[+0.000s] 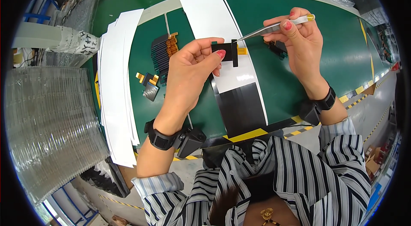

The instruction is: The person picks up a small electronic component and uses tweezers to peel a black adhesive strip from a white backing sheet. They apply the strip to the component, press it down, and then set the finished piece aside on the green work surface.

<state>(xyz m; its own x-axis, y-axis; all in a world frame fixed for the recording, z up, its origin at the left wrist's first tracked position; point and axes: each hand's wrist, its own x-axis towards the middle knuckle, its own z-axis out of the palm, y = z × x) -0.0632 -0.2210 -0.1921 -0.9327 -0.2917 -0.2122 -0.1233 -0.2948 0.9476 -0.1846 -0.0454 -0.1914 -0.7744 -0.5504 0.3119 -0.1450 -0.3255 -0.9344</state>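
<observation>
Between thumb and fingers, my left hand [196, 64] pinches a small black flat part [228, 53] with a gold ribbon-like tab sticking out on its right. My right hand [298, 42] is closed around metal tweezers [267, 30], whose tips meet the upper end of the part's black crossbar. Whether the tips grip anything there is too small to tell. Under both hands lies a long white sheet [209, 10], with a black panel [242, 108] at its near end. To the left of my left hand is a row of similar dark parts [160, 57] with gold tabs.
A few loose parts [150, 85] lie beside the row, and another dark cluster [277, 49] sits below my right hand. White sheets [117, 76] are stacked on the left. Clear plastic trays [51, 119] stand farther left. Yellow-black tape [246, 135] runs along the green table's near edge.
</observation>
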